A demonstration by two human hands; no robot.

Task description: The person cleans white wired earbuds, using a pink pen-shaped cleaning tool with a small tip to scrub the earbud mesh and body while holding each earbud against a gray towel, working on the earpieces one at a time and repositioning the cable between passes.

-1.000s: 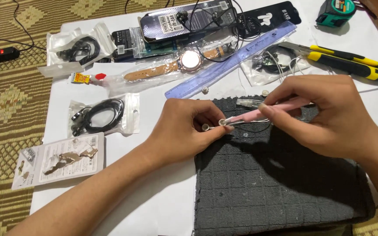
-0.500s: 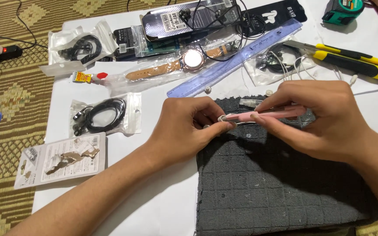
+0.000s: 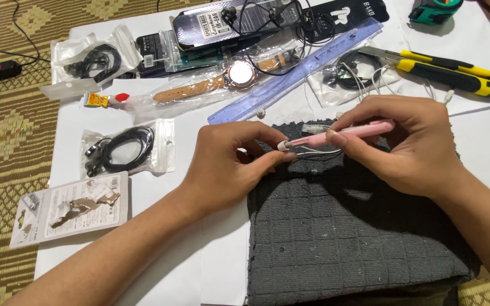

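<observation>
At centre frame, above the grey cloth [image 3: 347,238], the left hand [image 3: 228,167] pinches a small white earbud [image 3: 283,145] between thumb and forefinger. Just right of it, the right hand [image 3: 409,144] grips a pink pen-like tool [image 3: 341,133], whose tip touches the earbud. A thin white cable [image 3: 319,152] trails beneath the tool. Toward the upper frame lie a blue ruler [image 3: 296,79] and a wristwatch [image 3: 239,73].

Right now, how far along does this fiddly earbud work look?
Midway, I'd guess. Laid out already: the grey cloth with tools around it. In hand: the left hand pinches a small white earbud while the right hand works a pink tool at it. Bagged black earphones lie unopened.
</observation>
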